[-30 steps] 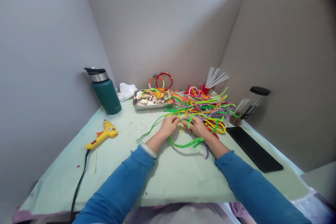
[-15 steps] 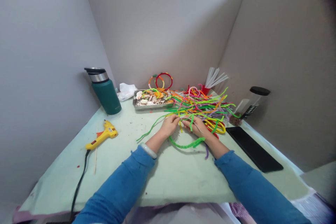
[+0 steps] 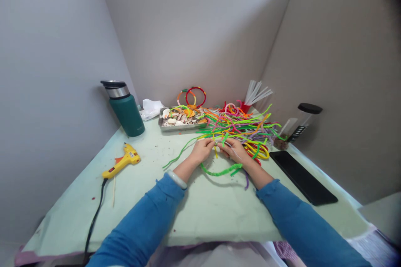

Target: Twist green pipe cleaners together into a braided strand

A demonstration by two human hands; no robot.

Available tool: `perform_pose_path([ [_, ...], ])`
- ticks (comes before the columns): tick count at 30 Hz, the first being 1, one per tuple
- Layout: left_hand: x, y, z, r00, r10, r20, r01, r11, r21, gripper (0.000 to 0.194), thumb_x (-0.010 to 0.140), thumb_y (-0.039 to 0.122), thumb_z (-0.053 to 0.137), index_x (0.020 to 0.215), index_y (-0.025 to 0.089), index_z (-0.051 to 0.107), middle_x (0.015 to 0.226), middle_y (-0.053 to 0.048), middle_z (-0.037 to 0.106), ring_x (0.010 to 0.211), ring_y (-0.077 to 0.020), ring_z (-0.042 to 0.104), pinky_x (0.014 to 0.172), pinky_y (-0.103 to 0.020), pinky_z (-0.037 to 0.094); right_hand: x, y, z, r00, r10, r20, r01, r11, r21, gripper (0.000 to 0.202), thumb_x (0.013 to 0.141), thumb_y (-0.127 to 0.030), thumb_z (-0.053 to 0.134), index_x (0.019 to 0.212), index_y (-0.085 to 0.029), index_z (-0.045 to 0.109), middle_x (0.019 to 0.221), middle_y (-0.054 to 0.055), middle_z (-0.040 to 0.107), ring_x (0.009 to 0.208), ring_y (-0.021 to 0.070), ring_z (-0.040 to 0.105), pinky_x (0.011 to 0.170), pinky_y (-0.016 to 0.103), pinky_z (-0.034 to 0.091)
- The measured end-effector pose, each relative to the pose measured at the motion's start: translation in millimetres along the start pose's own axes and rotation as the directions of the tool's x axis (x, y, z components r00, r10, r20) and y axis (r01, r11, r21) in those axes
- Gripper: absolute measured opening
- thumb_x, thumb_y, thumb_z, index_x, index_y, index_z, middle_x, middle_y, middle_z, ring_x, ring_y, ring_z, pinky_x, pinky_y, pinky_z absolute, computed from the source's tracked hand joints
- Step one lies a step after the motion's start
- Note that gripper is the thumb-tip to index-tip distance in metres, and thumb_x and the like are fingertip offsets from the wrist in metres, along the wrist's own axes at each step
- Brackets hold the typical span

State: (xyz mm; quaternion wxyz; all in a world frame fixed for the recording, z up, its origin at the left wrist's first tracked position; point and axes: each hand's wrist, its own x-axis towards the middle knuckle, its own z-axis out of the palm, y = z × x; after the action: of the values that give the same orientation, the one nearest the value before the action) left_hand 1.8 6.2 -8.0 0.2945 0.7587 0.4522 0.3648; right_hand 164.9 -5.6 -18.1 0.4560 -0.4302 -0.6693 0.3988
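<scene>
My left hand is closed, thumb and fingers pinching a hoop whose lower arc is wrapped in green pipe cleaner. Close beside it, my right hand is also closed, gripping the hoop's upper part, where a bare whitish strand curves over the fingers. A short green pipe cleaner end sticks up at the right fingertips. The exact grip points are hidden by the fingers. Under the right forearm lies a purple pipe cleaner piece.
Behind my hands are a heap of coloured pipe cleaners and a metal tray of shells. Two wrapped rings lean on the back wall. A yellow glue gun and green bottle stand left; a black phone-like slab lies right.
The green end at my right fingertips has swung left and looks shorter. The green arc of the hoop has shifted slightly left. Both hands stay in nearly the same place.
</scene>
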Motion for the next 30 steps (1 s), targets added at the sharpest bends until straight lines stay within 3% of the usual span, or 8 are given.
perform_pose_path([
  [14, -0.8, 2.9, -0.8, 1.0, 0.025, -0.003, -0.024, 0.999, 0.046, 0.026, 0.08, 0.028, 0.04, 0.067, 0.015, 0.058, 0.061, 0.001, 0.053, 0.06, -0.0096, 0.043, 0.057, -0.021, 0.032, -1.4, -2.5, -0.7, 1.0, -0.012, -0.014, 0.012, 0.998, -0.06, 0.034, 0.075, -0.047, 0.054, 0.06, -0.016, 0.049, 0.043, -0.005, 0.042, 0.039, 0.0066, 0.035, 0.041, 0.021, 0.027],
  [23, -1.2, 7.6, -1.3, 0.998, -0.037, -0.053, 0.038, 0.999, 0.012, 0.025, 0.081, 0.026, 0.041, 0.088, 0.016, 0.062, 0.064, 0.0, 0.058, 0.065, -0.0107, 0.049, 0.063, -0.02, 0.037, -0.2, -4.0, -1.1, 1.0, -0.012, -0.015, 0.01, 0.994, -0.107, 0.032, 0.077, -0.044, 0.051, 0.061, -0.017, 0.05, 0.043, -0.004, 0.042, 0.039, 0.0079, 0.037, 0.041, 0.022, 0.028],
  [30, -1.1, 7.8, -0.5, 0.997, -0.044, -0.07, 0.045, 0.999, 0.017, 0.026, 0.081, 0.025, 0.041, 0.092, 0.016, 0.063, 0.068, -0.002, 0.061, 0.07, -0.0125, 0.052, 0.065, -0.021, 0.039, 0.1, 0.7, -2.5, 0.999, -0.043, -0.013, 0.041, 0.993, -0.111, 0.03, 0.079, -0.041, 0.049, 0.06, -0.017, 0.05, 0.043, -0.004, 0.042, 0.039, 0.0078, 0.037, 0.042, 0.022, 0.029],
])
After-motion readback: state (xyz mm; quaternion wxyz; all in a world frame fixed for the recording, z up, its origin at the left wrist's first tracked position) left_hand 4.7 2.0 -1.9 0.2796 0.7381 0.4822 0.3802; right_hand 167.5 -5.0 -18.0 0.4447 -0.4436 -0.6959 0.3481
